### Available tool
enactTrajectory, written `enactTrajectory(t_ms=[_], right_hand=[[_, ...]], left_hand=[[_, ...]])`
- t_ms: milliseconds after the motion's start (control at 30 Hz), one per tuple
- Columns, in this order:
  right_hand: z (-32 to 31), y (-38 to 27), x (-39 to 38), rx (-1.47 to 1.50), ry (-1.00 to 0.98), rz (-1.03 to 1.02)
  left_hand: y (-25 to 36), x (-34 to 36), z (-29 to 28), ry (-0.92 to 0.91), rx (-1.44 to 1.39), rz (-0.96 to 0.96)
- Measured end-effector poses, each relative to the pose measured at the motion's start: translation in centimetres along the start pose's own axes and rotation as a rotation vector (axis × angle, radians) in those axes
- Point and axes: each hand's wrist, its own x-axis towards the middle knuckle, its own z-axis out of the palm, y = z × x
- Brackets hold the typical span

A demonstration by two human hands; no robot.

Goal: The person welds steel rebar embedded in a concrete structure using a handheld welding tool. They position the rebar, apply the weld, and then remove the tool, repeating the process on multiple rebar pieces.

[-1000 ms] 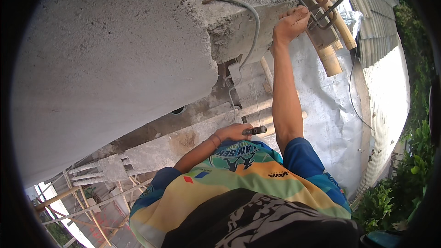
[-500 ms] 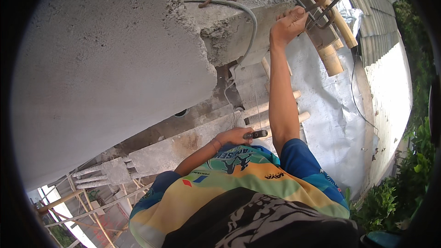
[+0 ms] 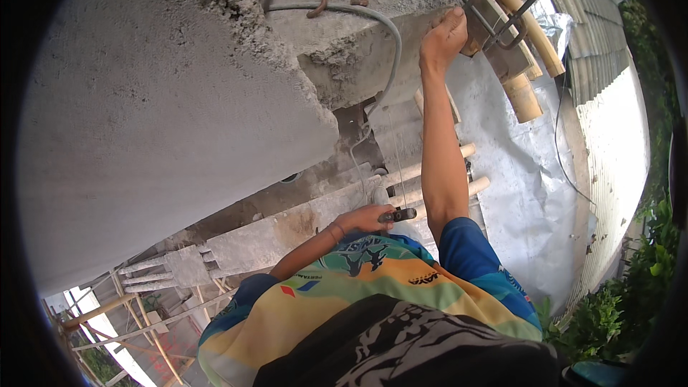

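Observation:
My left hand (image 3: 371, 218), close to my chest, is closed round a dark tool (image 3: 400, 214) with a rounded end; its exact kind does not show. Stretched far forward, my right hand (image 3: 443, 37) is at the side face of a concrete beam (image 3: 412, 43). Its fingers are curled with the thumb on top, and whatever they may hold is hidden. Just right of that hand are steel rods bent into a clamp (image 3: 507, 32) against a board and bamboo poles (image 3: 523, 18). A thin line (image 3: 400, 165) hangs down toward the tool.
A large grey concrete wall (image 3: 165, 115) with a broken edge fills the left. A grey cable (image 3: 395, 50) loops over the beam near bent rebar (image 3: 320, 0). Metal sheeting (image 3: 519, 150) and corrugated roofing (image 3: 613, 143) lie right. Bamboo scaffolding (image 3: 147, 322) stands lower left.
My right hand has moved slightly left, away from the bent steel rods and nearer the beam. My left hand still grips the dark tool, a little lower. The view has shifted slightly.

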Motion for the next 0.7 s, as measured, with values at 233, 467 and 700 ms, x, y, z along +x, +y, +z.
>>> enactTrajectory(t_ms=[233,467,700], right_hand=[[0.03,0.48,-0.41,0.071,-0.073,0.183],[0.14,0.23,-0.23,0.148,-0.108,0.153],[0.02,-0.35,-0.65,0.413,-0.122,0.213]], left_hand=[[-0.11,0.5,-0.22,-0.03,-0.024,-0.006],[0.32,0.1,0.32,-0.018,-0.025,-0.039],[0.3,0.76,0.42,0.006,-0.052,0.008]])
